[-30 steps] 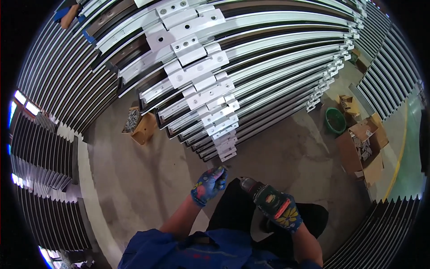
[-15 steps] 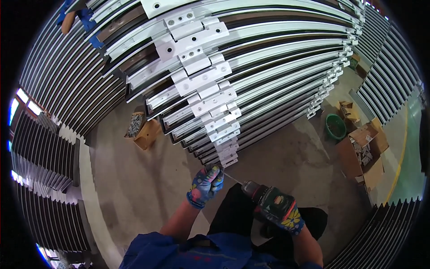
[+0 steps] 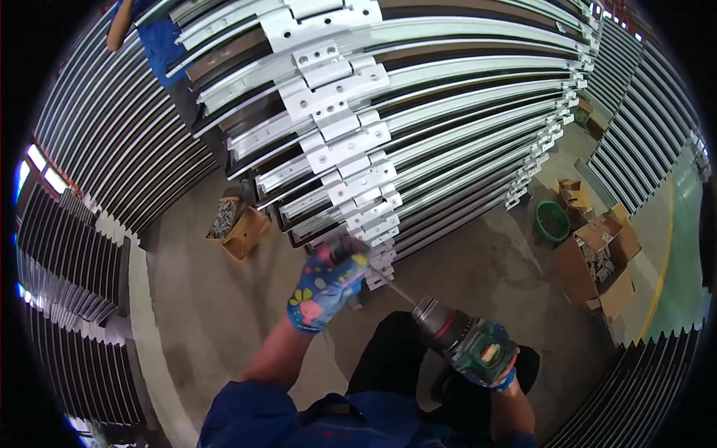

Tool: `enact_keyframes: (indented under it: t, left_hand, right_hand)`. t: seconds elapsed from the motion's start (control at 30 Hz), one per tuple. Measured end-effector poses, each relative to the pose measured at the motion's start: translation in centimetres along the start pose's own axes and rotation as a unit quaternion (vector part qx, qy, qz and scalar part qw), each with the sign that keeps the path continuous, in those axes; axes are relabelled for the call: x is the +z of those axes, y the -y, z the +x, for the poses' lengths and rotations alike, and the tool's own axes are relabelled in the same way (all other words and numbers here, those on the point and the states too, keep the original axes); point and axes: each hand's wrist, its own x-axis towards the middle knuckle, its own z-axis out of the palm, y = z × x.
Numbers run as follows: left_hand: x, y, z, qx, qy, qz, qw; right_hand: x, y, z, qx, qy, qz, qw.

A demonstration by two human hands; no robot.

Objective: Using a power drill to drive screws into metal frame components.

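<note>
My right hand (image 3: 499,373), in a flowered glove, grips a green and black cordless drill (image 3: 478,347). Its long thin bit (image 3: 394,288) points up and left at the lower hinges. My left hand (image 3: 325,287), in a blue flowered glove, is raised beside the lowest white hinges (image 3: 379,261) of the stack. Its fingers look curled but are smeared by motion, and whatever they may hold is hidden. Above, a column of white metal hinges (image 3: 347,145) runs along the ends of stacked white and dark frame profiles (image 3: 463,78).
A cardboard box of small parts (image 3: 224,216) stands on the floor at left. To the right are a green basket (image 3: 553,221) and open cartons (image 3: 597,257). More profile stacks (image 3: 82,366) line both sides. Another person's arm (image 3: 119,26) shows at upper left.
My left hand has moved up and left, off the bit's tip toward the hinges. The drill has shifted slightly right and down. My view of the stack has shifted a little.
</note>
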Motion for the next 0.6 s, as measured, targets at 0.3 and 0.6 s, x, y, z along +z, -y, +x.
enact_keyframes:
  t: [0.3,0.6]
  left_hand:
    - [3.0,-8.1,4.3,0.384,-0.191,0.503,0.75]
    - [4.0,-11.9,5.6,0.23,-0.101,0.618,0.745]
  right_hand:
    - [-4.1,2.3,12.5,0.074,-0.103,0.018,0.992]
    - [-4.0,0.8,18.7,0.032,-0.138,0.086,0.986]
